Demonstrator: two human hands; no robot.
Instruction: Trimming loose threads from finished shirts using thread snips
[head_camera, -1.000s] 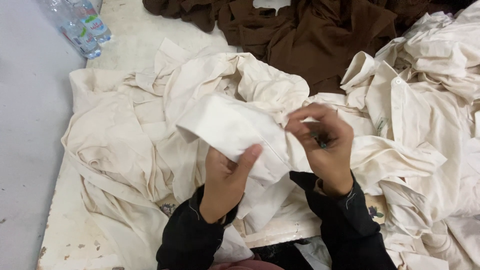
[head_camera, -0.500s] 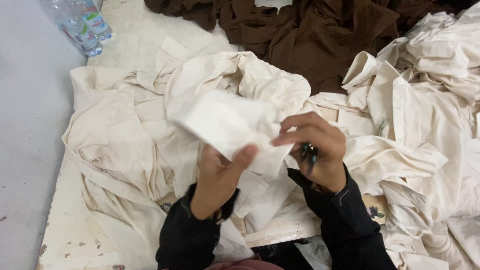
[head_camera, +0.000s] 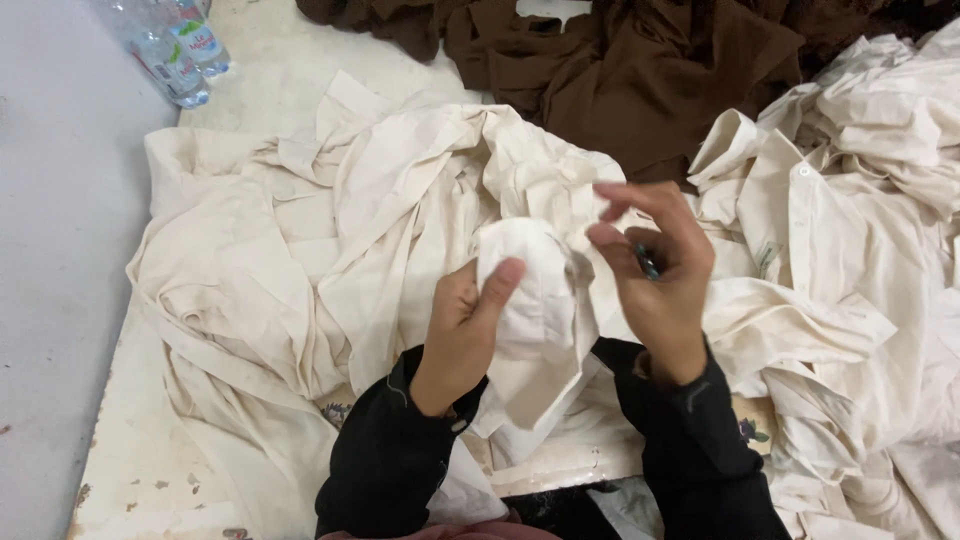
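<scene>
At the far left, two plastic bottles (head_camera: 172, 50) lie by the top edge, and their tops are cut off. Next to them a big cream cloth (head_camera: 300, 250) lies all crumpled on the pale worktop (head_camera: 140, 470). The left hand (head_camera: 462, 330) holds up a small cream piece (head_camera: 530, 300) in the middle, above the big cloth. Its grip is clamped on the piece, thumb in front, and the other fingers are hidden behind it. The right hand (head_camera: 655, 270) is just beside the piece. Its fingers are bent close around a small dark tool (head_camera: 647, 262), but most of the tool is hidden, so I cannot tell what it is. Brown clothes (head_camera: 640, 70) lie along the top, cut off by the edge. A heap of cream shirts (head_camera: 860, 230) fills the right side.
</scene>
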